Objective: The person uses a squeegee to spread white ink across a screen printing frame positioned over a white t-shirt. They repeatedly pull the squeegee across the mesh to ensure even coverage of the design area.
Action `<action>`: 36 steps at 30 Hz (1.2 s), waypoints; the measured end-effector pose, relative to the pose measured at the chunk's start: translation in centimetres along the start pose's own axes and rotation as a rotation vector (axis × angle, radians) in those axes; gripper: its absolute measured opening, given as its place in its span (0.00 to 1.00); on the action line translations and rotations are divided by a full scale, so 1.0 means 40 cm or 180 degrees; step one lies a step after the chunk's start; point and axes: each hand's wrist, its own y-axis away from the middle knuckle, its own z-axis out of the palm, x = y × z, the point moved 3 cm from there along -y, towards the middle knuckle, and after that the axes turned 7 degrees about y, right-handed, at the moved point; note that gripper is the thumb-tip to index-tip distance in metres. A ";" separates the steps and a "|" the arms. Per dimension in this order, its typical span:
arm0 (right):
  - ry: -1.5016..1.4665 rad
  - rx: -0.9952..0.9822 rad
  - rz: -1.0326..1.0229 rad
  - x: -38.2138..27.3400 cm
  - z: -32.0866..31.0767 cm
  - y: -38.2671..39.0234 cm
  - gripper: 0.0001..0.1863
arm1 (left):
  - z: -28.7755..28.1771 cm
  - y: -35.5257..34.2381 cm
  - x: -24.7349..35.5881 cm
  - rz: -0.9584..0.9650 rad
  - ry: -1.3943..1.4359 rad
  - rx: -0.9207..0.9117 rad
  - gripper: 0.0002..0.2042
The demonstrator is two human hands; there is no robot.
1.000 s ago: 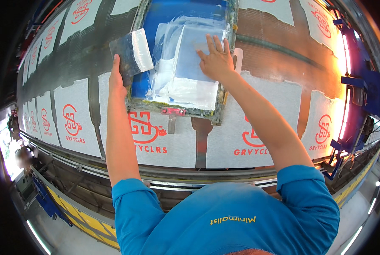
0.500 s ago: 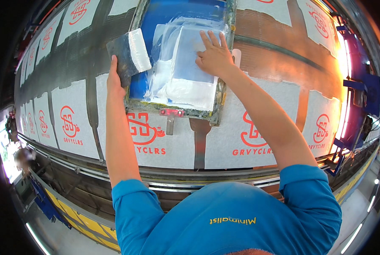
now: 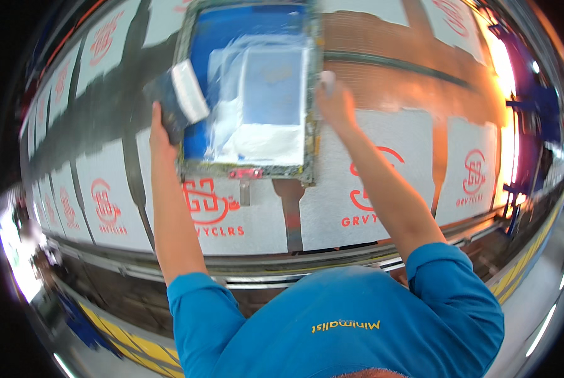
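Observation:
My left hand (image 3: 162, 135) grips a dark, flat squeegee (image 3: 163, 97) with a thick band of white ink (image 3: 189, 91) along one edge. It is held tilted over the left side of a printing screen (image 3: 200, 44), whose mesh is blue. White ink (image 3: 231, 145) is smeared around a paler rectangular area (image 3: 272, 94) of the mesh. Just outside the screen's right side, my right hand (image 3: 337, 107) is closed around a pale rounded object (image 3: 327, 77). Motion blurs its fingers, and most of that object is hidden.
White fabric panels (image 3: 392, 135) with red printed designs lie in rows on the long table, some partly under the screen. A pink-red clamp (image 3: 245, 173) sits at the screen's near edge. A metal rail (image 3: 307, 269) runs along the table's near side; a bright glowing lamp (image 3: 512, 113) stands at right.
My right hand has left the mesh and moved to the pale object beside the screen's right edge, its fingers no longer spread. My left hand still holds the squeegee. The whole view has shifted slightly.

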 end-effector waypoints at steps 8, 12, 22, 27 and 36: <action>-0.0940 0.0504 0.0604 -0.169 -0.178 0.117 0.13 | 0.086 0.138 0.165 -0.0044 -0.0780 -0.0196 0.41; -0.1602 0.0875 0.0360 -0.147 -0.336 0.147 0.17 | 0.255 0.320 0.231 0.0230 -0.0683 -0.0249 0.41; -0.1951 0.0923 0.0035 -0.066 -0.851 0.155 0.22 | 0.515 0.600 0.177 0.0044 -0.0611 -0.0281 0.36; -0.1164 0.1056 0.0198 0.149 -1.086 0.127 0.22 | 0.720 0.785 -0.001 -0.0057 -0.0530 -0.0673 0.37; -0.1190 0.1326 0.0415 0.693 -1.511 -0.039 0.23 | 1.172 1.134 -0.434 -0.0362 -0.0797 -0.0684 0.36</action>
